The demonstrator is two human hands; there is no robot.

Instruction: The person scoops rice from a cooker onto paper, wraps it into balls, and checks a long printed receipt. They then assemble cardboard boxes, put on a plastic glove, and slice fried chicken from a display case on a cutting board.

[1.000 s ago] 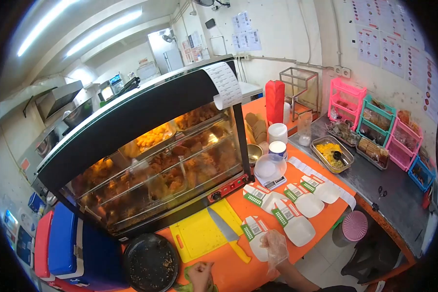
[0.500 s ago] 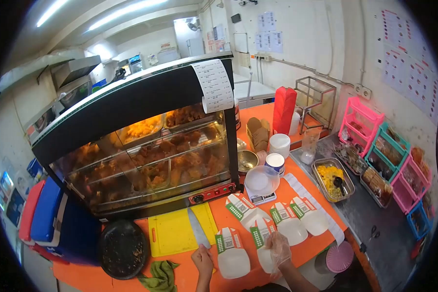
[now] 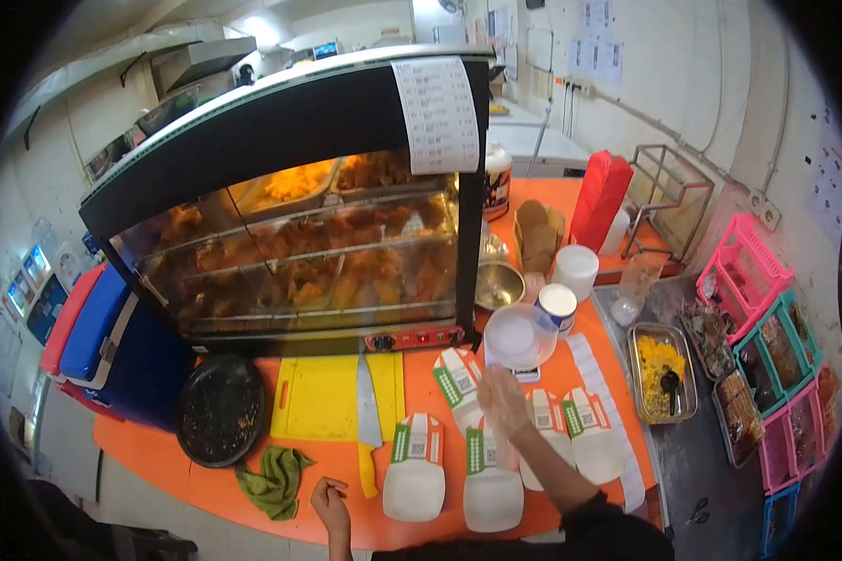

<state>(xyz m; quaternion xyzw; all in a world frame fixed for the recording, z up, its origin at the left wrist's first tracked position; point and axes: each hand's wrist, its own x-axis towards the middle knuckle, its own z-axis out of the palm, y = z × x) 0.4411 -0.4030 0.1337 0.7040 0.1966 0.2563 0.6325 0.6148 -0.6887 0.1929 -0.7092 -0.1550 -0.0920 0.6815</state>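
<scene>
shifted clear-gloved right hand (image 3: 502, 400) over rear green-orange-flapped white paper box (image 3: 457, 377), redirecting work; cannot tell finger spread or grip. noted bare left hand (image 3: 329, 503) half-open, apparently empty.

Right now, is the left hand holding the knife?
No, orange tabletop shows between the left hand and the knife.

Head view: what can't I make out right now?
In the head view:
- Rearmost carton: partly hidden by the right hand; contact can't be told.
- Receipt: print too small to read.
- Food: blurred behind the case glass.
- Left forearm: cut off by the bottom edge.
</scene>
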